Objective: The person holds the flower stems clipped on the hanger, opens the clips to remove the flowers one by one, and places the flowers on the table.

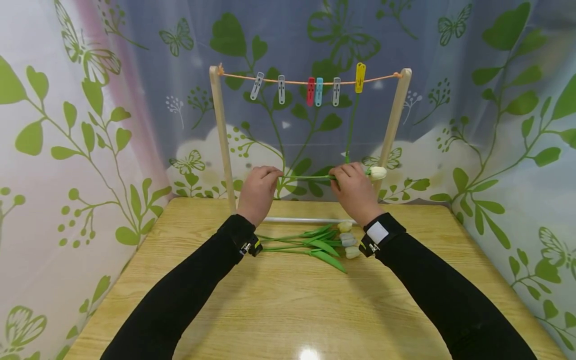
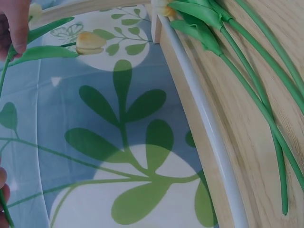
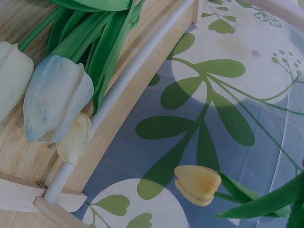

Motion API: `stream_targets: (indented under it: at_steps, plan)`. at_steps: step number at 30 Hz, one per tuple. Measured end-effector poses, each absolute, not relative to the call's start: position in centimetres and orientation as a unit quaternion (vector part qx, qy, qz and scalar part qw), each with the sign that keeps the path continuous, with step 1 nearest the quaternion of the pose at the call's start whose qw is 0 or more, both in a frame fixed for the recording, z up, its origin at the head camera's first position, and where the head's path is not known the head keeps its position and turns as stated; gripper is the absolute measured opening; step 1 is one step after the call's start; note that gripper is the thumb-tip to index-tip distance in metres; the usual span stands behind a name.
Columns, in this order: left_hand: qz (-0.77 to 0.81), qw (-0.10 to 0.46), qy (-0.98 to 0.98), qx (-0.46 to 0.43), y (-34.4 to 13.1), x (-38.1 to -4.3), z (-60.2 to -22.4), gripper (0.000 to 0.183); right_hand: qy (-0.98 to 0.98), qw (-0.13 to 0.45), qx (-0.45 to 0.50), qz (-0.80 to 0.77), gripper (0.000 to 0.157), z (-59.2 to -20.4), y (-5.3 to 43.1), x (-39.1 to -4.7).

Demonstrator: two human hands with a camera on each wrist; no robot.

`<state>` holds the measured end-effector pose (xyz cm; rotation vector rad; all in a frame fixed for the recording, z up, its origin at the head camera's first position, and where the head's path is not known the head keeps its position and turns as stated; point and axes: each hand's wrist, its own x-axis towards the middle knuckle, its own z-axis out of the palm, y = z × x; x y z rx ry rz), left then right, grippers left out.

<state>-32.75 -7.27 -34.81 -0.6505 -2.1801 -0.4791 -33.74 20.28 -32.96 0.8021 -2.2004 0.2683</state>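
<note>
My left hand (image 1: 258, 192) pinches the stem end of an artificial white tulip (image 1: 378, 173), held level above the table. Farther along, my right hand (image 1: 355, 192) grips the same tulip near its leaves, below the bloom. In the left wrist view, left fingertips (image 2: 4, 194) pinch the stem at the left edge. Behind the right hand, a second tulip hangs by its stem (image 1: 353, 125) from a yellow clothespin (image 1: 360, 77); the head view hides its bloom. The right wrist view shows that yellow-orange bloom (image 3: 197, 184), pointing down.
An orange cord (image 1: 292, 82) runs between two wooden posts (image 1: 221, 135), with several grey, red and blue clothespins (image 1: 311, 91) on it. Tulips (image 1: 324, 244) with yellow, bluish and white blooms lie before the frame's white bar (image 1: 306, 220). Patterned curtains (image 1: 288, 30) surround the table (image 1: 270, 310).
</note>
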Motion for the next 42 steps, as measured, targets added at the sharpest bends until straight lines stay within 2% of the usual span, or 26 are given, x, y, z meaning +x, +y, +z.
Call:
stream_targets:
  at_steps: [8,14,22,30,42]
  plan:
    - [-0.196,0.393,-0.864,-0.248,-7.2,-32.6,-35.7,0.025,-0.859,0.384,0.312,0.127,0.016,-33.6,20.2,-33.8]
    - [-0.207,0.412,-0.856,-0.235,-7.1,-32.8,-36.2,0.024,-0.854,0.390,0.308,0.153,0.016,-34.3,19.6,-33.6]
    - [-0.210,0.414,-0.857,-0.224,-7.3,-32.6,-35.9,0.031,-0.845,0.416,0.291,0.165,0.016,-34.9,18.7,-33.5]
    - [-0.228,0.427,-0.851,-0.204,-7.4,-32.8,-35.8,0.031,-0.833,0.454,0.275,0.157,0.018,-34.9,17.9,-33.8]
    - [-0.253,0.474,-0.818,-0.206,-6.8,-32.4,-36.6,0.027,-0.800,0.515,0.235,0.197,0.016,-35.3,16.9,-32.9]
